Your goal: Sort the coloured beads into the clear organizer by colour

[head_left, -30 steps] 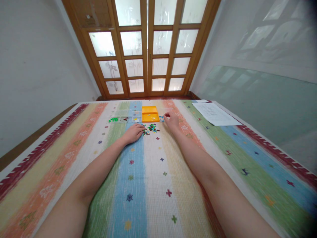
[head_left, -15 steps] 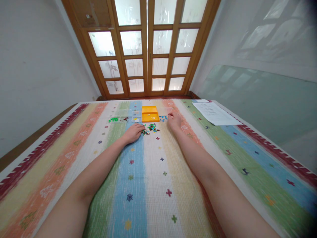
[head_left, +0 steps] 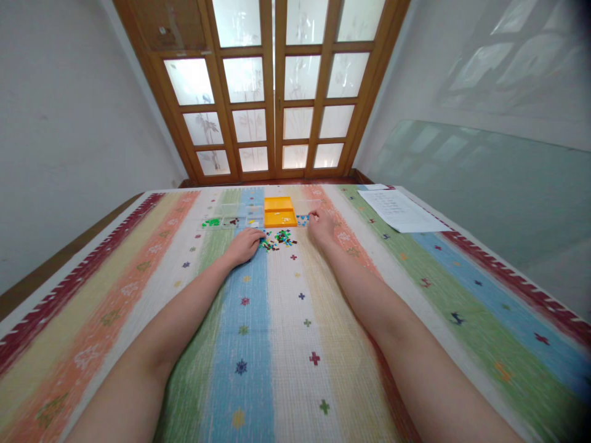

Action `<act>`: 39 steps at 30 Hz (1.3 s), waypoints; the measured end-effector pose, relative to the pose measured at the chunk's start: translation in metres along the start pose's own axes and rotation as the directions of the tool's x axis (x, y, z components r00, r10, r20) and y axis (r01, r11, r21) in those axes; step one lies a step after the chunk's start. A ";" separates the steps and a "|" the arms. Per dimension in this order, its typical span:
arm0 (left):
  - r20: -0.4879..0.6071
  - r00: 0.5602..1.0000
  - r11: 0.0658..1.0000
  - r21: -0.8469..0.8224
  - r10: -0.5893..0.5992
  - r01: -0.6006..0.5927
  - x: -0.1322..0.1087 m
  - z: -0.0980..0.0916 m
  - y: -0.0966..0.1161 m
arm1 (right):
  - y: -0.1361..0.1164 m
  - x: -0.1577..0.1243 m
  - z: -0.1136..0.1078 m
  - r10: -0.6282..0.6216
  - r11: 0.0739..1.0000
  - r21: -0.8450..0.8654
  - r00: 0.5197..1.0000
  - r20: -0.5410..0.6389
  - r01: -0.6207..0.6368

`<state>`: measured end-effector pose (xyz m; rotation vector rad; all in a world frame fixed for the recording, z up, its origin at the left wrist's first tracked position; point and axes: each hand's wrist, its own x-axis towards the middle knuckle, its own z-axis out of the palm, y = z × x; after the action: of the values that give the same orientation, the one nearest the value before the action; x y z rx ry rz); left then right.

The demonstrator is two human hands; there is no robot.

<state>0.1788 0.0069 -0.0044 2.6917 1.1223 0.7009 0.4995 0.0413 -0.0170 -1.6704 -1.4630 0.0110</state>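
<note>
A small pile of tiny coloured pieces (head_left: 279,239) lies on the striped cloth (head_left: 277,332) far out in front of me. My left hand (head_left: 244,245) rests palm down at the pile's left edge, fingers curled towards it. My right hand (head_left: 319,224) sits to the right of the pile beside some blue pieces (head_left: 301,219), fingertips pinched together; what they hold is too small to make out. Behind the pile stand an orange tray (head_left: 279,213) and a clear divided box (head_left: 231,217) holding green pieces (head_left: 212,222) and other sorted bits.
A printed sheet of paper (head_left: 399,209) lies at the far right of the cloth. Wooden doors with frosted glass panes (head_left: 277,92) close off the far end. White walls run along both sides, with a glass panel (head_left: 484,184) on the right.
My right hand has shifted slightly left, back towards the blue pieces. My left hand has crept a little forward at the pile's edge.
</note>
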 end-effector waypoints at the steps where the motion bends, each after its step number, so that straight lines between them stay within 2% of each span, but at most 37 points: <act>1: 0.006 1.000 1.000 -0.003 0.010 -0.010 0.000 0.000 0.001 | 0.000 0.000 0.001 -0.005 1.000 0.004 1.000 0.002 0.005; 6: 0.021 0.999 0.999 0.015 0.043 -0.043 0.000 0.000 0.005 | 0.000 -0.001 0.004 -0.021 1.000 0.013 1.000 0.023 0.021; 13: 0.010 0.999 0.997 0.076 -0.031 0.030 0.000 -0.004 0.002 | -0.001 -0.002 0.004 -0.032 0.999 0.035 0.998 0.057 0.030; 23: -0.011 0.997 0.993 0.084 -0.078 0.078 0.000 -0.005 0.001 | -0.004 -0.003 0.007 -0.067 0.998 0.011 0.996 0.064 0.066; 27: -0.017 0.996 0.991 0.092 -0.093 0.094 0.000 -0.004 0.000 | -0.006 -0.003 0.008 -0.124 0.992 0.001 0.989 0.081 0.124; 30: -0.014 0.996 0.992 0.083 -0.092 0.093 0.000 -0.004 -0.001 | -0.013 -0.007 0.006 -0.226 0.974 0.019 0.964 0.142 0.225; 34: -0.016 0.999 0.997 0.061 -0.046 0.047 0.000 -0.004 0.002 | -0.031 -0.017 0.005 -0.380 0.924 0.054 0.895 0.234 0.379; 39: 0.028 0.997 0.997 0.036 0.073 -0.074 0.002 -0.004 0.015 | -0.046 -0.027 0.007 -0.456 0.889 0.091 0.845 0.279 0.449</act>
<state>0.1874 -0.0030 0.0045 2.7778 1.0450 0.6586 0.4511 0.0195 -0.0074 -1.3030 -2.0518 0.0149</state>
